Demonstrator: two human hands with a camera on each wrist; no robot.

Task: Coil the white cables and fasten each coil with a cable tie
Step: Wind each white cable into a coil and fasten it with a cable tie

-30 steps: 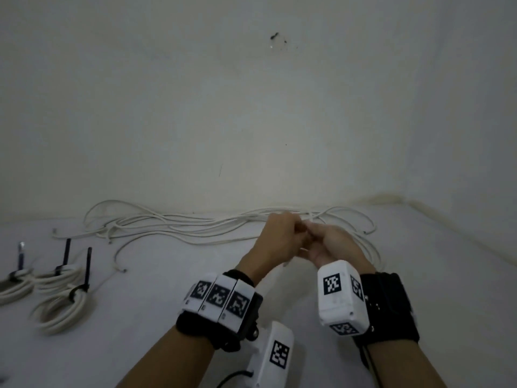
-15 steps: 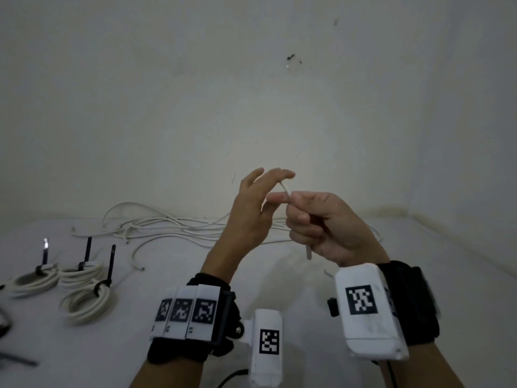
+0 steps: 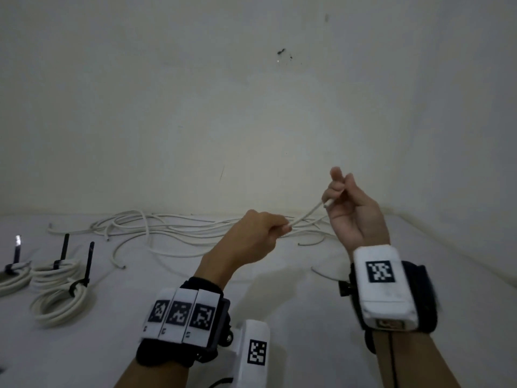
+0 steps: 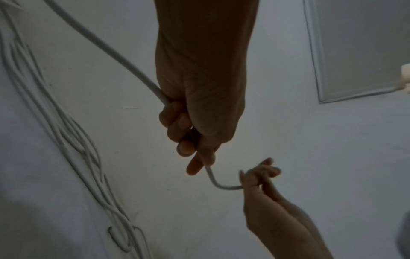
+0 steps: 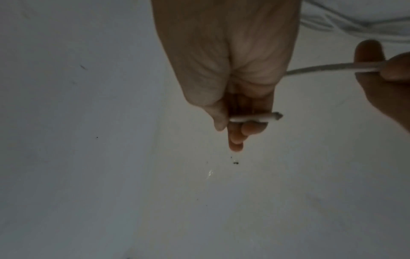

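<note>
White cable (image 3: pixel 306 216) stretched between both raised hands, left hand (image 3: pixel 256 236) fisted round it, right hand (image 3: pixel 349 211) pinching its end, hands slightly apart.

I'm looking at a plain off-white wall (image 3: pixel 251 121), dimly lit, with a small dark mark (image 3: pixel 281 51) at twelve o'clock; a pale floor (image 3: pixel 307 317) meets a side wall (image 3: pixel 475 135) at three o'clock
</note>
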